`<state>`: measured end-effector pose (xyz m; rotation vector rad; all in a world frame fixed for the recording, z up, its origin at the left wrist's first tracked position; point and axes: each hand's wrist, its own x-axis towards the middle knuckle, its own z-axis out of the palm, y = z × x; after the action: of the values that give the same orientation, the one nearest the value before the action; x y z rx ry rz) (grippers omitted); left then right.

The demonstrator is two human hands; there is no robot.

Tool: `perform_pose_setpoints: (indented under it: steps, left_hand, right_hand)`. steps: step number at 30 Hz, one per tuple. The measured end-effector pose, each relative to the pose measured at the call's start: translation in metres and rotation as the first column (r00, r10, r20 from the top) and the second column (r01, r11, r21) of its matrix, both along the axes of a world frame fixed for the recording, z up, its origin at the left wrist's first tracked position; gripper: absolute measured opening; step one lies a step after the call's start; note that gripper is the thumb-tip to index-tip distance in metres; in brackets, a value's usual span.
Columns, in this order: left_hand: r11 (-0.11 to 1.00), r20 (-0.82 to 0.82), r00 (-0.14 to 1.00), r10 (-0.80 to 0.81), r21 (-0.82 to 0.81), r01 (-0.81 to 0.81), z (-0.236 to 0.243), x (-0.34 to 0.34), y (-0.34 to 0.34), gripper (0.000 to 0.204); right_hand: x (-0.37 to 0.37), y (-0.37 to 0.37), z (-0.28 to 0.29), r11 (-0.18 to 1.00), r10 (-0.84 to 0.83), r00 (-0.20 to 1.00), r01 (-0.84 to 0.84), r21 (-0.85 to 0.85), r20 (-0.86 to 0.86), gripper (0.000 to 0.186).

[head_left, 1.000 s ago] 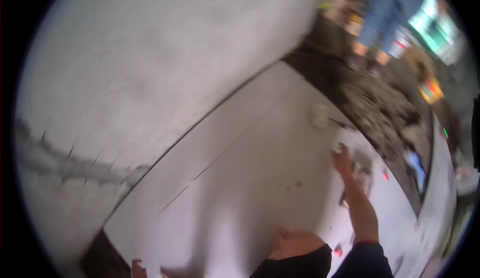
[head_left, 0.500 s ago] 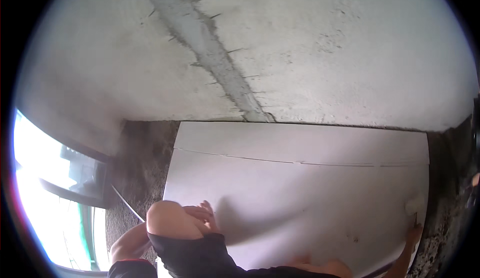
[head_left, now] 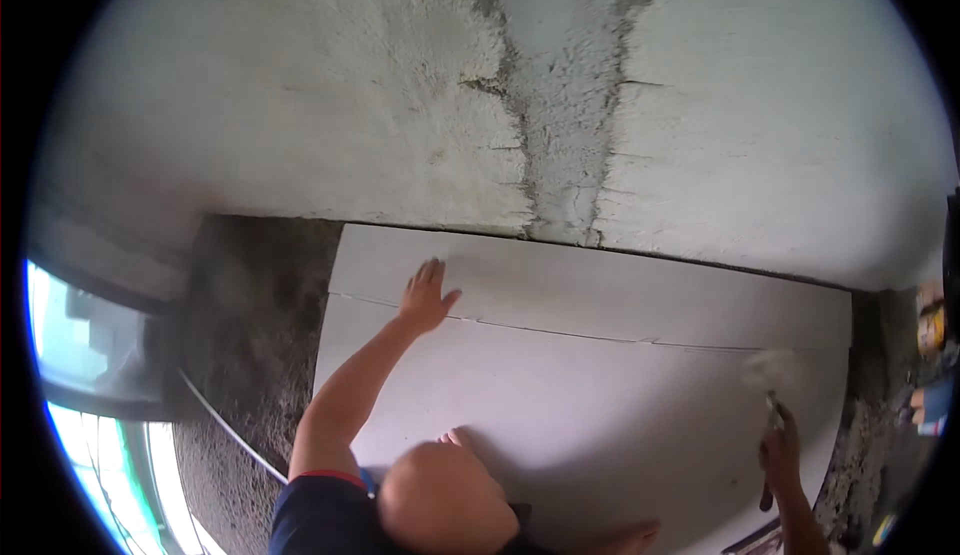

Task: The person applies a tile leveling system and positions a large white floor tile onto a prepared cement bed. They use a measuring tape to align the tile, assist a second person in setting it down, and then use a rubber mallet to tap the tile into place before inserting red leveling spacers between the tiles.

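Note:
My left hand (head_left: 428,298) lies flat, fingers spread, on the narrow pale tile (head_left: 540,277) along the wall, close to its joint with the large pale tile (head_left: 600,405). At the right, my right hand (head_left: 781,450) grips the handle of a mallet (head_left: 773,367). Its whitish head is smeared by motion above the large tile's right part, near the joint; I cannot tell whether it touches. Small pale bits sit along the joint. My bent knee (head_left: 440,500) and bare toes (head_left: 455,437) are over the large tile.
A rough plastered wall (head_left: 350,125) with a grey patched strip (head_left: 570,105) rises behind the tiles. Dark, rough ground (head_left: 265,325) borders them on the left. A thin pale rod (head_left: 232,430) lies there near a bright window (head_left: 95,330). Blurred items (head_left: 930,320) stand at far right.
My left hand has gone from beside my knee forward onto the narrow tile. The right hand and mallet have shifted left, away from the tile's right edge. The whole view has turned somewhat.

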<state>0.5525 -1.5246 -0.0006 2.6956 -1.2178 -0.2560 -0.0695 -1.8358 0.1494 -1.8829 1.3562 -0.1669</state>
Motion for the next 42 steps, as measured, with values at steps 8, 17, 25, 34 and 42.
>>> perform_pose_setpoints:
  steps: [8, 17, 25, 34, 42]
  left_hand:
    - [0.993, 0.108, 0.991, 0.081, -0.097, -0.07, -0.028, 0.023, -0.02, 0.072]
    - [0.972, 0.088, 0.993, 0.076, -0.228, -0.054, -0.026, 0.028, -0.019, 0.069]
    - [0.983, 0.055, 0.993, 0.1, -0.159, -0.09, -0.024, 0.032, -0.018, 0.072]
    - [0.987, 0.051, 0.995, 0.08, -0.147, -0.072, -0.02, 0.024, -0.027, 0.073]
    - [0.98, 0.071, 0.99, 0.119, -0.171, -0.105, -0.029, 0.032, 0.001, 0.073]
  right_hand:
    - [0.272, 0.087, -0.001, 0.941, 0.286, 0.953, -0.299, 0.155, 0.101, 0.044]
    - [0.395, 0.133, -0.09, 0.97, 0.222, 0.971, -0.229, 0.081, 0.088, 0.039]
    - [0.397, 0.129, -0.091, 0.964, 0.261, 0.957, -0.264, 0.009, 0.124, 0.036]
    - [0.391, 0.116, -0.095, 0.957, 0.284, 0.937, -0.288, -0.01, 0.205, 0.036]
    - [0.398, 0.121, -0.102, 0.939, 0.344, 0.937, -0.344, -0.001, 0.06, 0.036]
